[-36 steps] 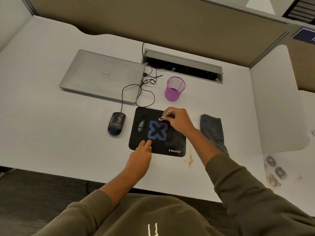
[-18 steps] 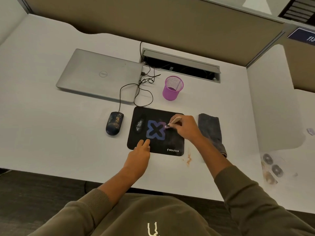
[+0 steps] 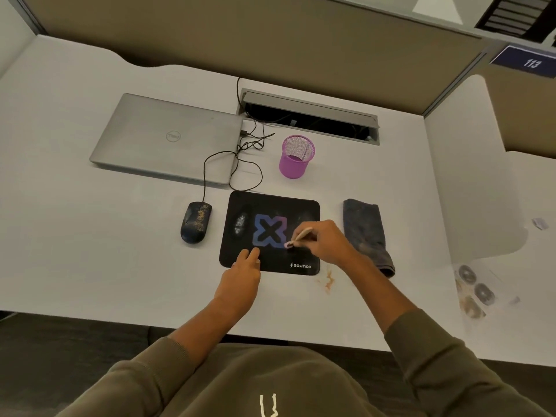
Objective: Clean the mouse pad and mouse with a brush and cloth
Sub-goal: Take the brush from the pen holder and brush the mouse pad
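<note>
A black mouse pad [image 3: 272, 206] with a blue-purple X and a pale dust smear near its left side lies on the white desk. My right hand [image 3: 323, 242] grips a small brush [image 3: 296, 238], whose pale bristle tip touches the pad just right of the X. Fingers of my left hand [image 3: 242, 273] rest flat on the pad's near left corner. Left of the pad sits a dark wired mouse [image 3: 196, 222], speckled with dirt. A dark grey folded cloth [image 3: 365, 233] lies to the pad's right.
A closed silver laptop [image 3: 168, 139] lies at the back left, with the mouse cable looping beside it. A purple mesh cup [image 3: 296, 156] stands behind the pad. An open cable tray [image 3: 310, 118] is set into the desk. A brown stain [image 3: 328, 281] marks the desk near the pad.
My right hand has swept the brush from the pad's far edge towards me, down along the right side of the X. My left hand has stayed on the pad's corner.
</note>
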The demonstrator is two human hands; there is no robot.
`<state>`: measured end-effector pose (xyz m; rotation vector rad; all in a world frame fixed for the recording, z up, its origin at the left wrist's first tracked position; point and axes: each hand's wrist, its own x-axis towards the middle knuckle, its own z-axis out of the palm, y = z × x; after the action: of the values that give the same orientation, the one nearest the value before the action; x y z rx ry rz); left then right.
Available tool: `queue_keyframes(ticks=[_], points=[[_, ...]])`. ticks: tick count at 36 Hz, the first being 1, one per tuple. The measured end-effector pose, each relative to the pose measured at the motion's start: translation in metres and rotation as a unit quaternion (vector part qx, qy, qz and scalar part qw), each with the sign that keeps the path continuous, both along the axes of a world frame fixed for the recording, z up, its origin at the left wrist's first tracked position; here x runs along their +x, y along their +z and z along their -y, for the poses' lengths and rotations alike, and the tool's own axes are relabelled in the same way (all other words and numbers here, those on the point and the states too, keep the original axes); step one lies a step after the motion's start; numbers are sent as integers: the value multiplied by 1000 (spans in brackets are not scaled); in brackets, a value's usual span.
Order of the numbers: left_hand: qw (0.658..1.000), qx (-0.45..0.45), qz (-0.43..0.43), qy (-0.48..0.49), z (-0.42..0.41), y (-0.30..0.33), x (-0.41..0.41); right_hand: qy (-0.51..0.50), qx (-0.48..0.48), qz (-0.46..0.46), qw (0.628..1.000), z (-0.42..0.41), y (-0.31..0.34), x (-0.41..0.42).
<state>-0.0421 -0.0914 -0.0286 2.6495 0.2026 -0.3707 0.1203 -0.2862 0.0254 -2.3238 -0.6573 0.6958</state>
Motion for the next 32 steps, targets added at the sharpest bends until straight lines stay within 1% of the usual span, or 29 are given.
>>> queue_keyframes(ticks=[3, 5, 7, 9, 12, 14, 16, 21, 24, 29, 32], points=[[1000, -1, -2, 12, 1, 2, -1, 70, -41, -26, 996, 17, 5, 2], [1000, 7, -3, 13, 2, 2, -3, 77, -63, -23, 995, 31, 10, 9], [1000, 24, -1, -6, 3, 0, -5, 38, -54, -13, 998, 41, 14, 18], [999, 31, -2, -13, 4, 0, -5, -26, -16, 0, 1000, 42, 18, 27], [999, 35, -4, -13, 5, 1, -5, -116, 41, 55, 991, 30, 17, 38], [999, 37, -3, -13, 5, 1, -4, -156, 56, 88, 982, 19, 14, 40], [999, 32, -4, -12, 6, 1, -4, -176, 57, 96, 978, 11, 11, 39], [1000, 14, -9, 1, 7, 1, -5, -148, 8, 52, 988, 13, 2, 24], [1000, 3, -14, 12, 8, 0, -6, -117, -3, 31, 993, 28, 0, 8], [1000, 3, -15, 13, 9, 0, -6, -51, -94, -23, 994, 54, -4, -6], [1000, 11, -20, 12, 11, 1, -4, -78, -67, -11, 995, 55, 1, 3]])
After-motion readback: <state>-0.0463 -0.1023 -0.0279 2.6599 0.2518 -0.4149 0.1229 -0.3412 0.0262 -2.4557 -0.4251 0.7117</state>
